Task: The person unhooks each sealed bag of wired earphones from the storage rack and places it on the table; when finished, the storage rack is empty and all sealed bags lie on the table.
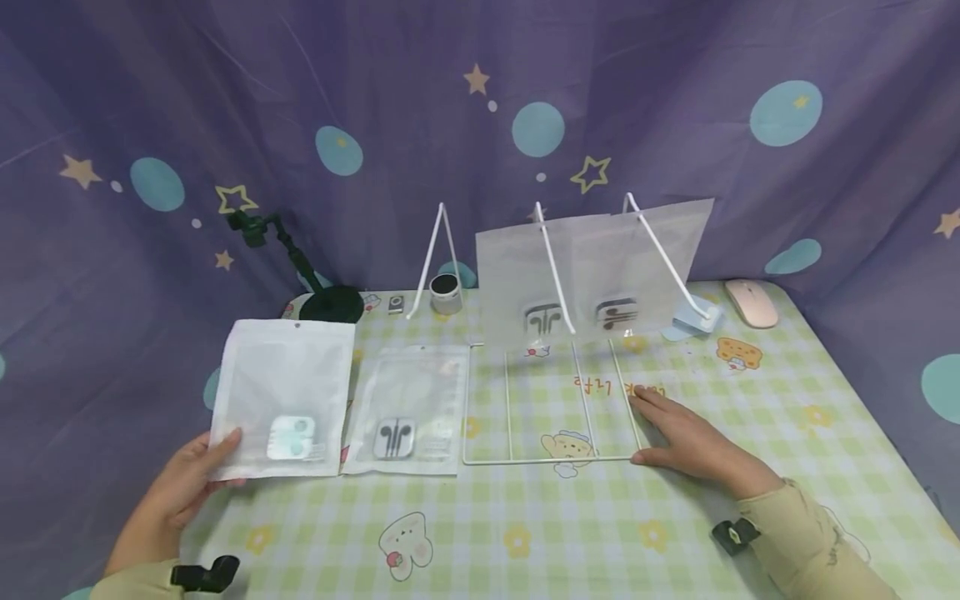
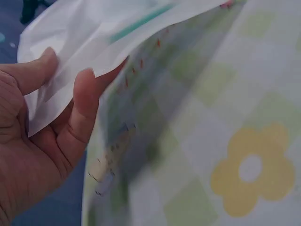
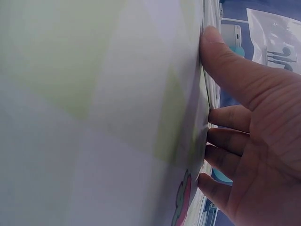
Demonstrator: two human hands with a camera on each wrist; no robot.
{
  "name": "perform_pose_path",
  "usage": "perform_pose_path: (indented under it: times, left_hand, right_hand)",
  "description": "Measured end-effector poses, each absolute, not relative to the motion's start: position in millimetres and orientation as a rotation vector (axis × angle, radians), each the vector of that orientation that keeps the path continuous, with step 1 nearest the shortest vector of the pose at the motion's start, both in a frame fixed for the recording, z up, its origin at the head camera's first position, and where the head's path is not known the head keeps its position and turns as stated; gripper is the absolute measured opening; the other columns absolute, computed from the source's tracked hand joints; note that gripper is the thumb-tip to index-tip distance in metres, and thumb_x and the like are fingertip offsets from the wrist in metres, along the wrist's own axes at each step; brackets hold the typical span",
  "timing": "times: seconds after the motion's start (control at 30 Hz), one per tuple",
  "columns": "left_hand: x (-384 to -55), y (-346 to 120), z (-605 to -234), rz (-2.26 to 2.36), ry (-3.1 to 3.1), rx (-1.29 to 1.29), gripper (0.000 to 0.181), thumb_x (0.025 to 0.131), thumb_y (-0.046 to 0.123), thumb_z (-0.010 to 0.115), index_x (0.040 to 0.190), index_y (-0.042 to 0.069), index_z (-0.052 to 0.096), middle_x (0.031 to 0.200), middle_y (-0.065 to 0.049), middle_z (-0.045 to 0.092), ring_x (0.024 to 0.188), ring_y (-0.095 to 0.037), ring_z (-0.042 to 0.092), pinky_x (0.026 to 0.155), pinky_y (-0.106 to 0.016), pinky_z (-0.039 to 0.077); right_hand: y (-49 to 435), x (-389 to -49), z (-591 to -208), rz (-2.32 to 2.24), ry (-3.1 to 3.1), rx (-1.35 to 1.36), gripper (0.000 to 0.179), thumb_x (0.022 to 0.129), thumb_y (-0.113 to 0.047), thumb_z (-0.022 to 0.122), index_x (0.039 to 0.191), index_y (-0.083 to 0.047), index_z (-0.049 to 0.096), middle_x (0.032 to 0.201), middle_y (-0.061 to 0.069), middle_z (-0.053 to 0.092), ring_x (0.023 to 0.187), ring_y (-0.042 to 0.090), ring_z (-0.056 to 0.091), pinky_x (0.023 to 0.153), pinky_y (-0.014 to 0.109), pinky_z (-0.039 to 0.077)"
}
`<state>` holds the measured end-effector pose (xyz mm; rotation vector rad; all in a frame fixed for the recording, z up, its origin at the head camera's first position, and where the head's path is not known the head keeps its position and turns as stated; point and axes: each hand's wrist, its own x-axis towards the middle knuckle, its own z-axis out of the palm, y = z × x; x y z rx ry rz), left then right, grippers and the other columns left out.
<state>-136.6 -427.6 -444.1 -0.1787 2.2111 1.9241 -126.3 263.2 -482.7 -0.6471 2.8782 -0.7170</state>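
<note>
My left hand pinches the lower left edge of a white pouch between thumb and fingers. Through its clear front shows a small case with pale teal-white earphones. Beside it lies a second pouch with a dark-printed earphone case. On the right, a white wire display rack stands with two pouches hanging from its arms, a left one and a right one. My right hand rests at the rack base's right side, fingers extended and fingertips on the tablecloth, thumb at the front corner.
A green-checked tablecloth covers the table. Along the back stand a dark green stand, a small white-silver cylinder, a tiny grey gadget, a light blue item and a pink mouse. A purple curtain hangs behind.
</note>
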Motion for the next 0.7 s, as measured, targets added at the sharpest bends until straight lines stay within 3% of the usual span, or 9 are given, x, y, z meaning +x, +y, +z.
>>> perform_pose_path:
  times: [0.17,0.3,0.53,0.7]
  left_hand:
    - [-143,-434,-453,1.769,2.210,-0.305,0.015,0.103,0.024,0.051,0.095,0.031,0.063,0.086,0.007,0.067,0.074,-0.013,0.065,0.060,-0.031,0.057]
    - [-148,-434,-458,1.668,2.216,-0.393,0.004,0.101,0.029,0.055,0.102,0.027,0.058,0.087,0.008,0.064,0.076,-0.011,0.063,0.063,-0.031,0.056]
    - [-155,-430,-463,1.586,2.190,-0.457,0.039,0.099,0.032,0.058,0.126,0.005,0.050,0.088,0.009,0.063,0.078,-0.010,0.061,0.065,-0.031,0.056]
    - [-160,-425,-465,1.544,2.207,-0.498,0.067,0.097,0.034,0.061,0.142,-0.007,0.032,0.090,0.008,0.061,0.078,-0.011,0.061,0.065,-0.031,0.056]
  right_hand:
    - [263,-126,-482,-0.716,2.892,-0.658,0.088,0.080,-0.043,0.078,0.145,0.004,0.041,0.152,0.025,0.033,0.137,0.046,0.032,0.104,0.059,0.034]
    - [263,-126,-482,-0.718,2.895,-0.654,0.087,0.080,-0.042,0.078,0.145,0.004,0.042,0.152,0.025,0.034,0.137,0.045,0.033,0.104,0.058,0.034]
    - [263,-126,-480,-0.714,2.889,-0.651,0.087,0.080,-0.042,0.078,0.145,0.004,0.042,0.152,0.025,0.034,0.137,0.046,0.032,0.105,0.058,0.033]
    - [262,-126,-480,-0.715,2.888,-0.651,0.087,0.080,-0.041,0.078,0.144,0.005,0.042,0.152,0.025,0.033,0.137,0.046,0.032,0.105,0.058,0.033]
